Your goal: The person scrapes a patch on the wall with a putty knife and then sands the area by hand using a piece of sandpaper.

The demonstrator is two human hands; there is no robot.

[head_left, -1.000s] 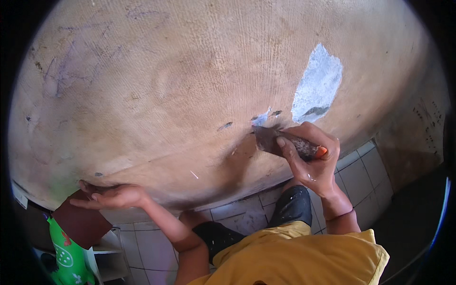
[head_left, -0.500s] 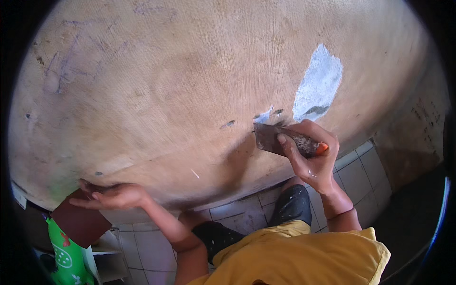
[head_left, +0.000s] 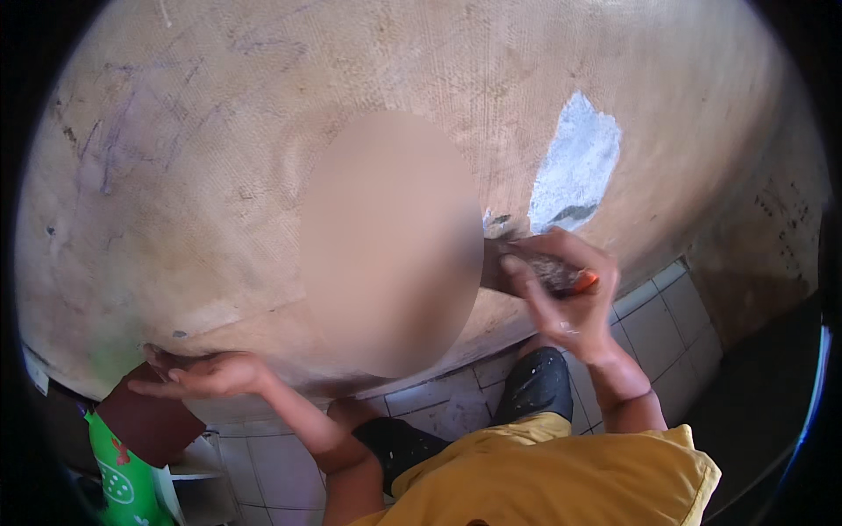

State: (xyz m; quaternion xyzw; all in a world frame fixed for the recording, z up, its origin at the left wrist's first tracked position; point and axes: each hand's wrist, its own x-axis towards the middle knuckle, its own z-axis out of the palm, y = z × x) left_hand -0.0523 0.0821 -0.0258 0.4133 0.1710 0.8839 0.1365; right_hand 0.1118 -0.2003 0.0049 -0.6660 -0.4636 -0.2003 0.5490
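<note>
My right hand [head_left: 570,285] is closed around a scraper [head_left: 554,272] with an orange tip on its handle end. The hand is slightly smeared by motion. Its blade points left, low on a worn tan wall [head_left: 219,175], and a blurred oval covers the blade's far end. Just above the hand are small dark chips in the wall. At lower left my left hand [head_left: 215,373] is palm up beside the wall. A dark red-brown sheet, which looks like sandpaper [head_left: 149,421], hangs from its fingers.
A bare whitish patch [head_left: 576,167] marks the wall above my right hand. Pale floor tiles [head_left: 653,337] lie below the wall. A bright green printed item [head_left: 127,482] and a white shelf unit [head_left: 197,491] stand at lower left. A dark area fills the lower right.
The view has shifted slightly, so the wall patch sits lower and further left. Both hands keep their holds. My right hand and the scraper appear a little lower and further left.
</note>
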